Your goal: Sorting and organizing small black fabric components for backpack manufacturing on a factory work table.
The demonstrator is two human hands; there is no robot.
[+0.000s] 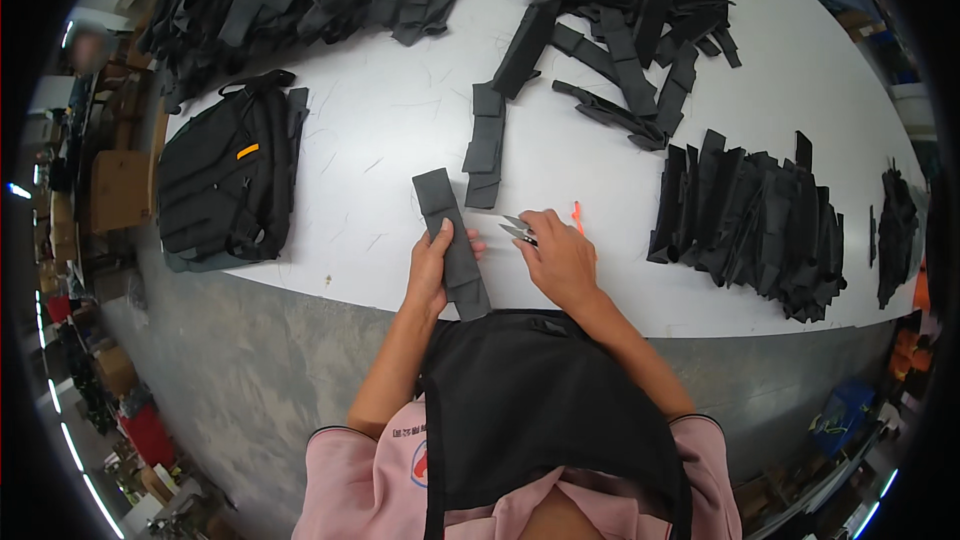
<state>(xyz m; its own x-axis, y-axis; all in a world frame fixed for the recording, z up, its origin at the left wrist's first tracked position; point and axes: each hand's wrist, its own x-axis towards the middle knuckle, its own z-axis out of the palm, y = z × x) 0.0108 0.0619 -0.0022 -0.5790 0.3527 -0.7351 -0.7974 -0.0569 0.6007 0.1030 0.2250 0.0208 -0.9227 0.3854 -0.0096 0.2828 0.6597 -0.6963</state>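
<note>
My left hand (432, 265) grips a dark grey fabric strip (456, 258) at its middle, thumb on top and fingers behind, near the table's front edge. The strip stands slanted, its far end leaning left. Close to its right side, my right hand (560, 258) is closed around small thread snips (517, 231), whose two blades point left toward the strip and stand apart. The blades do not touch the strip. Just beyond lies another fabric strip (485, 135), joined in a line with more strips leading to a loose heap (630, 35).
A black backpack (225, 175) lies on the white table (370, 110) at the left. Behind it is a large pile of dark strips (290, 0). A stacked row of strips (750, 225) sits at the right, with a smaller dark bundle (897, 235) by the edge. Loose threads dot the tabletop.
</note>
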